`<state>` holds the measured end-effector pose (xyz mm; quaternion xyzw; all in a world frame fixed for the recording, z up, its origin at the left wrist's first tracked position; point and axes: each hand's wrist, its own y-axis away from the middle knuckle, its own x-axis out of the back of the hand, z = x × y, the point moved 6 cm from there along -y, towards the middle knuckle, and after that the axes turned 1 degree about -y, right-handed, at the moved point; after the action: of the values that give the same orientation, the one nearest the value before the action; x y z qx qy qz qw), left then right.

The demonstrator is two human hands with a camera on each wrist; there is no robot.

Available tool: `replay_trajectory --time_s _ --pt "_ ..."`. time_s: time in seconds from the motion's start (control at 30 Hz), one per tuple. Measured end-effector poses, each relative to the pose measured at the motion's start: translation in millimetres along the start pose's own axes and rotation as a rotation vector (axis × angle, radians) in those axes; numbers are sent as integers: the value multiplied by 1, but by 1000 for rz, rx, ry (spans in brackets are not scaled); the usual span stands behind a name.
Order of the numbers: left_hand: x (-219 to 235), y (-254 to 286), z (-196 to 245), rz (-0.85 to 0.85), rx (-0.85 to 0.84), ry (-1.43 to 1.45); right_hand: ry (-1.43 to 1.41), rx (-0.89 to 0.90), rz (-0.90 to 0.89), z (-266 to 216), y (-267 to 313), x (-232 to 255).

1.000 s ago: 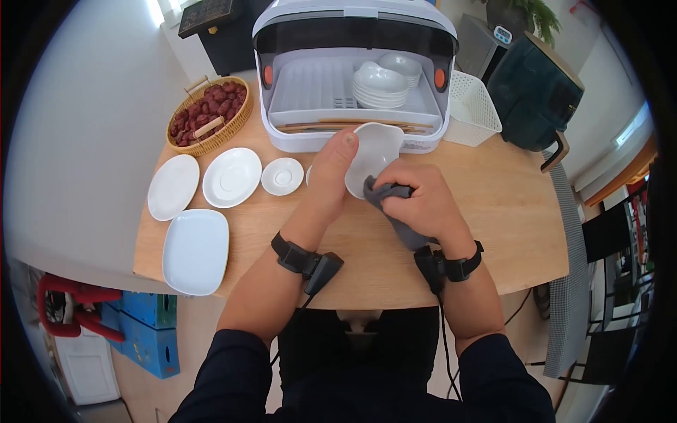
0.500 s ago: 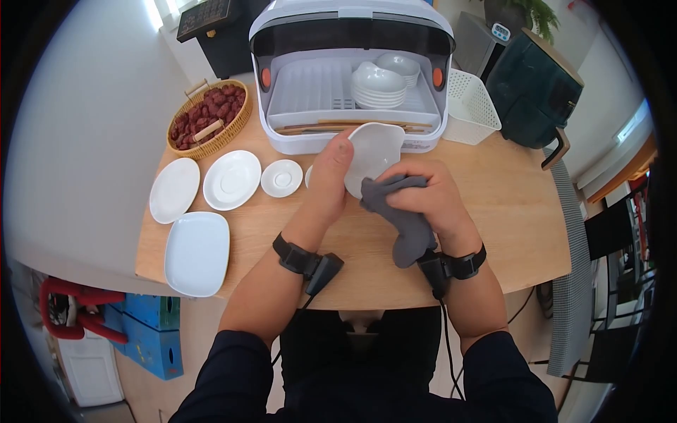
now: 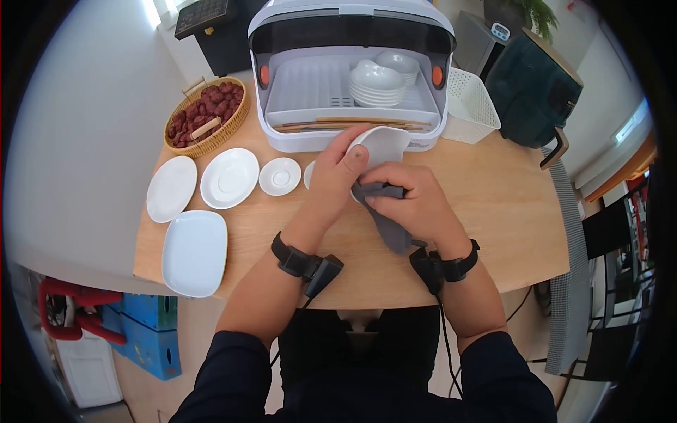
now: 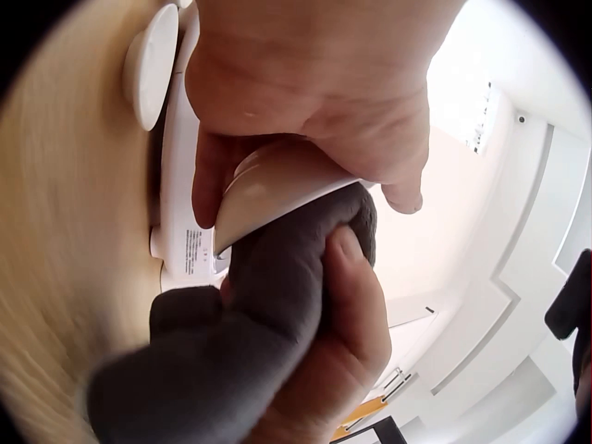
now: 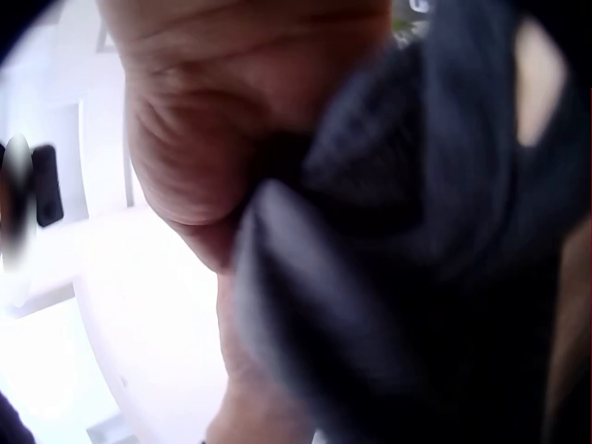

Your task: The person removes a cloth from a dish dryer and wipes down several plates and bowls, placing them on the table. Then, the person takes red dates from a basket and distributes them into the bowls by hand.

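Observation:
A white bowl [image 3: 386, 144] with a wavy rim is held tilted above the table by my left hand [image 3: 333, 176], thumb on the near side. My right hand [image 3: 417, 201] grips a bunched dark grey cloth [image 3: 390, 229] and presses it at the bowl's near edge. In the left wrist view the cloth [image 4: 277, 268] folds over the edge of the bowl [image 4: 287, 180], with the right thumb on top of it. Dark cloth folds [image 5: 370, 314] fill much of the right wrist view, blurred, and hide most of the fingers there.
Behind the hands stands an open white dish cabinet [image 3: 282, 116] with stacked bowls [image 3: 377, 84] and chopsticks [image 3: 338, 125]. White plates [image 3: 229, 178] and a square plate [image 3: 194, 254] lie at left, below a basket of dark red fruit [image 3: 208, 116]. A white perforated basket [image 3: 471, 106] and dark green appliance [image 3: 532, 92] stand right.
The bowl has tipped, showing less of its inside. My right hand has moved left toward my left hand, and the cloth's loose end has swung left with it.

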<state>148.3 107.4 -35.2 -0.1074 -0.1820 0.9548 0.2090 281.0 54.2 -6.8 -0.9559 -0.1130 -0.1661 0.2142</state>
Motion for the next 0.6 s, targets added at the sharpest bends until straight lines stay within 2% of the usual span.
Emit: replay_trajectory --time_s 0.03,0.1,0.13,0.2,0.23,0.3,0.33,0.4,0.43,0.5,0.57,0.6 --pt "1 -2 0 1 -2 -1 0 2 -1 2 2 6" --pt "6 -5 -3 63 59 352 -309 -143 78 14 5 21" --pt "7 -6 -2 67 49 353 -305 -137 71 12 2 23" --pt "8 -4 -7 75 145 501 -410 -116 553 12 7 50" --pt "9 -4 -7 77 144 503 -409 -118 551 13 5 49" --pt "4 -3 -11 26 163 548 -245 -43 697 14 4 56" --pt "2 -3 -13 18 169 551 -241 -47 706 18 3 54" --pt "-2 -2 -17 -12 184 466 296 300 612 -5 -1 41" --pt "-5 -1 -18 -16 186 469 448 356 577 -11 -1 35" --pt "-8 0 -10 -27 106 284 476 345 532 -6 -3 32" --pt "-7 0 -9 -50 110 229 503 337 488 -2 -4 29" --pt "-8 1 -8 -73 115 172 417 289 508 2 -3 31"
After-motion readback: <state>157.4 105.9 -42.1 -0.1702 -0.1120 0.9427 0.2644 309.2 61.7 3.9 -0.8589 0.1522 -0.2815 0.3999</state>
